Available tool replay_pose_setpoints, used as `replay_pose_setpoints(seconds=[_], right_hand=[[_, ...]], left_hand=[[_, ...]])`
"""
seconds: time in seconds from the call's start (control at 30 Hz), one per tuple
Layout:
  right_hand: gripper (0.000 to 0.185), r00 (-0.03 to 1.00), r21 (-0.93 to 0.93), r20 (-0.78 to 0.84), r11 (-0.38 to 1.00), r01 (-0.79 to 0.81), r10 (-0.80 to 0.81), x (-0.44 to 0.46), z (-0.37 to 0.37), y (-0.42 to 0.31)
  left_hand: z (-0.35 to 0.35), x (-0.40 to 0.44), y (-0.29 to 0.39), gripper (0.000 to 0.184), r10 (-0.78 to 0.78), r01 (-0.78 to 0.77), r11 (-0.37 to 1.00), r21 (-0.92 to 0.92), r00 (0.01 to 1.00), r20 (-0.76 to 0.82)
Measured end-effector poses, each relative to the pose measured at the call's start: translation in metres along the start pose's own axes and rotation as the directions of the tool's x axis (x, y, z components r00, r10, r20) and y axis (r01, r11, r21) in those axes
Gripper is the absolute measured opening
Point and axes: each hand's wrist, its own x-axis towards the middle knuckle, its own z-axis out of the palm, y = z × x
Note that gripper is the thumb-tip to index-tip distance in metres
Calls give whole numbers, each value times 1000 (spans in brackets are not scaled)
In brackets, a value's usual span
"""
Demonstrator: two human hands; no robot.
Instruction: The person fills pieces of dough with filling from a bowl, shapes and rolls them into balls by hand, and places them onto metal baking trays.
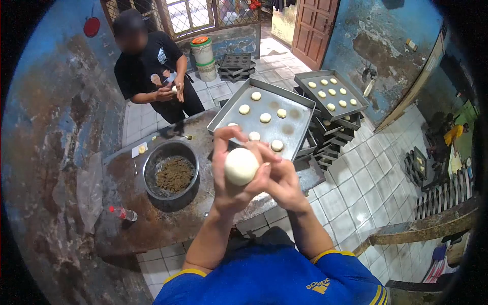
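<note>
Probably soft, light and easily dented, the dough ball (241, 166) sits at the tray's (270, 95) near side, left hand's (227, 197) fingers curled around it, right hand's (282, 182) half-bent alongside; best cupped underneath.

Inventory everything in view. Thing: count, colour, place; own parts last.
Held dough ball: 1, pale, centre
Near tray: 1, grey, beyond it
Near dough balls: at least 7, pale, inside
Far tray: 1, grey, back right
Far dough balls: 9, pale, inside
Stacked trays: several, dark, under far tray
Table: 1, brown, left of centre
Bowl: 1, silver, on table
Crumbly mass: 1, brown, in bowl
Bottle: 1, clear and red, on table
Co-worker: 1, in black, across table
Bucket: 1, whitish, behind table
Cupped pans: several, dark, beside bucket
Door: 1, brown, back
Shirt: 1, blue, bottom
Left hand: 1, bare, cupping ball
Right hand: 1, bare, against ball
</note>
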Motion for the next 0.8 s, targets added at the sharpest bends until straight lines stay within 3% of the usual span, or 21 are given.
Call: replay_pose_setpoints(seconds=[0.07,0.13,0.2,0.23,0.27,0.3,0.33,0.37,0.4,0.43,0.5,0.53,0.67,0.8], right_hand=[[25,1000,-67,11,997,23,-23,1,10,7],[18,894,-157,-327,951,267,-305,3,33,33],[16,869,-264,-426,953,146,-251,6,27,45],[17,988,-239,-149,971,-5,-32,16,9,37],[19,969,-251,144,954,-160,201,25,-9,28],[20,945,-404,258,911,-86,203,30,-28,20],[29,970,-521,153,849,-83,189,29,-42,22],[34,973,-500,47,849,-173,226,33,-53,18],[40,961,-468,-57,843,-264,270,36,-61,15],[51,977,-391,-49,897,-208,206,42,-68,26],[54,971,-493,-41,840,-226,237,57,-91,29],[58,966,-593,-36,773,-226,255,64,-104,29],[50,959,-701,-56,672,-237,279,86,-157,35],[45,925,-598,-149,713,-365,349,95,-227,74]], left_hand=[[-7,2,7,63,-3,2,1000,27,1000,28],[-12,-3,-9,63,9,-10,997,82,1000,4],[-24,-4,-22,62,11,-5,987,159,999,-35],[-31,1,-22,63,-79,83,996,46,994,-77],[-42,4,-23,65,-174,168,983,-68,979,-110],[-66,1,-36,61,-233,244,965,95,966,-109],[-77,5,-61,57,-154,182,945,272,981,-122],[-88,8,-86,54,-74,126,888,443,988,-133],[-86,9,-102,57,-96,124,865,487,992,-81],[-84,11,-118,60,-118,115,840,530,993,-29],[-60,12,-144,73,-317,293,814,502,948,-39],[-57,14,-165,74,-350,323,823,468,936,-30],[-41,36,-229,66,-400,325,817,476,914,62],[-26,59,-293,61,-462,350,771,532,882,90]])
